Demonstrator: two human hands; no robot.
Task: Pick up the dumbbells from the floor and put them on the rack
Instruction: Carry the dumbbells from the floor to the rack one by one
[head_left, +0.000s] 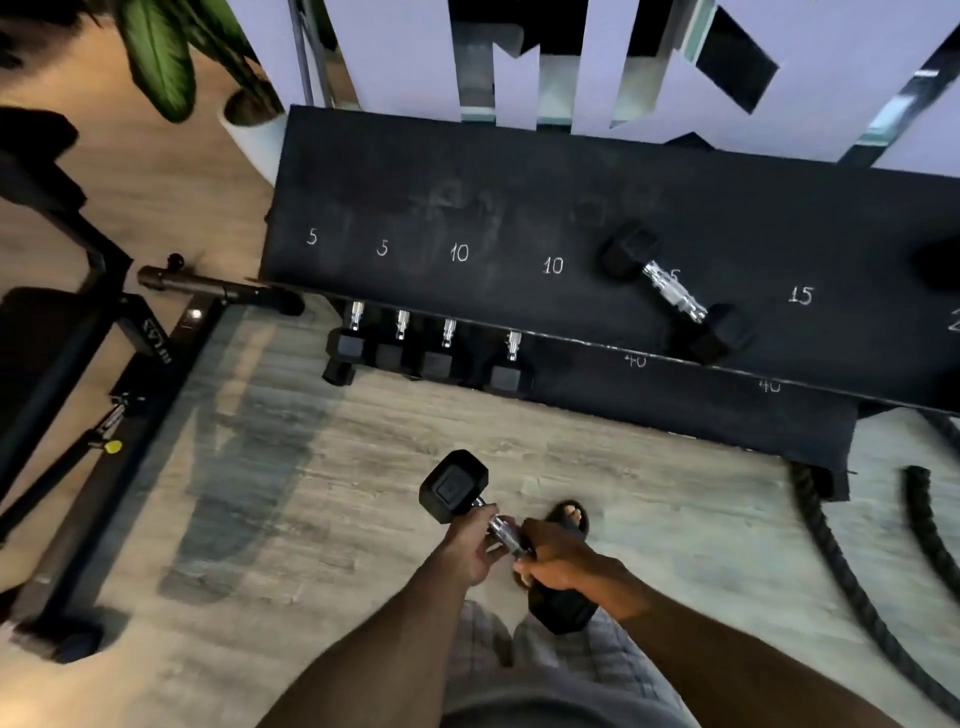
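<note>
A black hex dumbbell (454, 486) with a chrome handle hangs in the air above the wooden floor, held by both hands. My left hand (470, 545) grips the handle near its far head, and my right hand (558, 564) grips the handle near the lower head, which sits just under that hand. The black rack (493, 208) stands ahead, its top shelf marked 5, 5, 10, 10, 15. One dumbbell (675, 291) lies slanted on that top shelf. Several smaller dumbbells (436, 348) sit on the lower shelf at the left.
A weight bench frame (83, 353) fills the left side. Thick black battle ropes (841, 561) lie on the floor at the right. A potted plant (244, 104) stands behind the rack's left end. My sandalled foot (569, 514) is below the held dumbbell.
</note>
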